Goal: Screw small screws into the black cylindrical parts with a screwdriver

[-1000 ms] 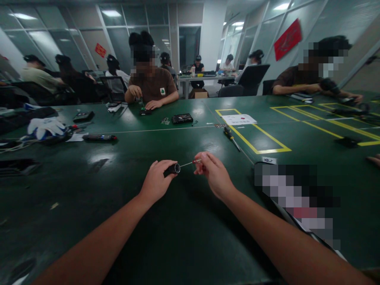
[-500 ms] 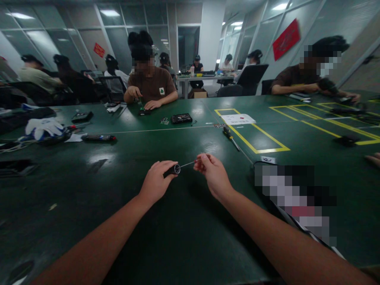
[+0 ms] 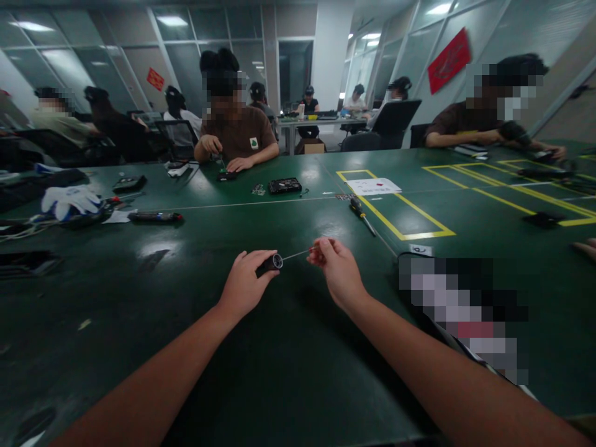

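My left hand [image 3: 246, 282] is closed around a short black cylinder [image 3: 267, 267], whose round, light-rimmed end faces right. Between the fingertips of my right hand [image 3: 342, 270] is pinched a thin metal rod [image 3: 297, 254] with a bit of red where the fingers grip it. The rod's far tip reaches the rimmed end of the cylinder; whether it goes inside I cannot tell. Both hands are held above the green table [image 3: 279, 360]. Beyond my right hand lies a screwdriver [image 3: 361, 214] with a black and yellow handle.
White gloves [image 3: 69, 202] and a dark tool with a red end [image 3: 156, 216] lie at left. Farther back is a black device [image 3: 285, 185]. A paper sheet [image 3: 374, 186] overlaps yellow tape [image 3: 428, 235]. A blurred-out item [image 3: 460, 316] is by my right forearm. Co-workers sit across the table.
My right hand has shifted very slightly right and up with the rod. The left hand and the cylinder have hardly moved.
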Motion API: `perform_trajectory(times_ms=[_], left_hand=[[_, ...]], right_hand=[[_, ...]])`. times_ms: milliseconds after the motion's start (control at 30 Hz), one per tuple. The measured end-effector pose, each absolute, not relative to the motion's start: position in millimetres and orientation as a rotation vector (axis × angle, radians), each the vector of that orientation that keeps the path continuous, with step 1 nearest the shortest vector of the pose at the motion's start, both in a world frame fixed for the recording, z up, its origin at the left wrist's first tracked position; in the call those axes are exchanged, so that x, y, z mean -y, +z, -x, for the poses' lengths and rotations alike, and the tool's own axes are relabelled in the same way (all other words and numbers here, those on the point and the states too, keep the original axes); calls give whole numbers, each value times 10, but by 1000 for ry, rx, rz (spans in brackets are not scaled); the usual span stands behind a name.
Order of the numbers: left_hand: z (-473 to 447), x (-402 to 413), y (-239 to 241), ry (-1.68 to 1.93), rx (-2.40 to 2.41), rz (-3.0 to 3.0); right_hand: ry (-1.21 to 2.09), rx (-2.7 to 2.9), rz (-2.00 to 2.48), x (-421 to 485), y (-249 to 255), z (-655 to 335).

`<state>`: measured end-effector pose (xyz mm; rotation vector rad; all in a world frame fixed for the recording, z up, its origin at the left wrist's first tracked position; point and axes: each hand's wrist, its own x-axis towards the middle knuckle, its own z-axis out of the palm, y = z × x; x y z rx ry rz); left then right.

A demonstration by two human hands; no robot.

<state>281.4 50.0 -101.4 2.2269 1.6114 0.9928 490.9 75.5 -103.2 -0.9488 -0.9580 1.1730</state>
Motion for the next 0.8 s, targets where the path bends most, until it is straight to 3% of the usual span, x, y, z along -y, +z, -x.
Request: perform_trajectory(times_ms=[333,800], left_hand=[[-2825,-495,-1007,990,-1642,-2216],[-2785,-507,-1048,1035,-1615,-2218]], right_hand=[[1121,1257,921,-655,-932,-4909],[1284,969,897,-689,-978,-4878]])
